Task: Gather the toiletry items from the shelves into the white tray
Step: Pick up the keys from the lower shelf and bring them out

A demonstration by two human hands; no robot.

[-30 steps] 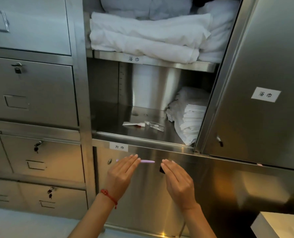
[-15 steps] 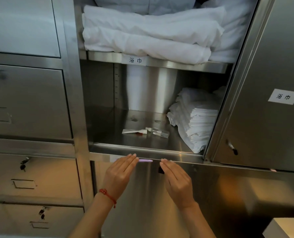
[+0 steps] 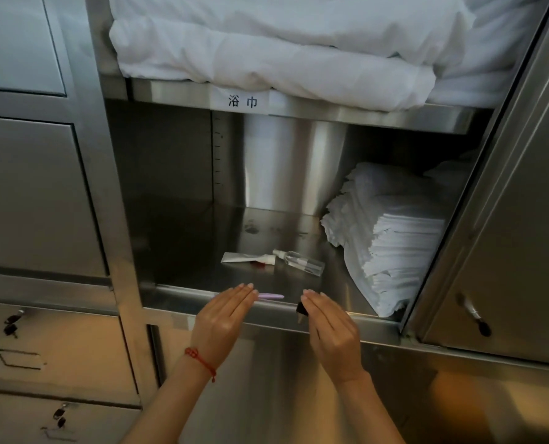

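Two toiletry items lie on the steel shelf (image 3: pixel 202 248) in the head view: a white tube (image 3: pixel 246 258) with a small cap, and just right of it a clear spray bottle (image 3: pixel 300 262) on its side, their ends nearly touching. Both hands are raised before the shelf lip, apart, fingers straight. The left hand (image 3: pixel 223 318) has a thin lilac stick (image 3: pixel 271 296) poking out past its fingertips; how it is held is hidden. The right hand (image 3: pixel 330 328) has a small dark object (image 3: pixel 300 307) at its fingertips, its hold likewise hidden. Stacked white cloths (image 3: pixel 391 238) fill the shelf's right side, and folded towels (image 3: pixel 266 49) lie above. No tray shows.

Likely the tube is light and soft, best pinched mid-body; the bottle looks light, stiff and smooth, apt to roll, so grasp it across the barrel.
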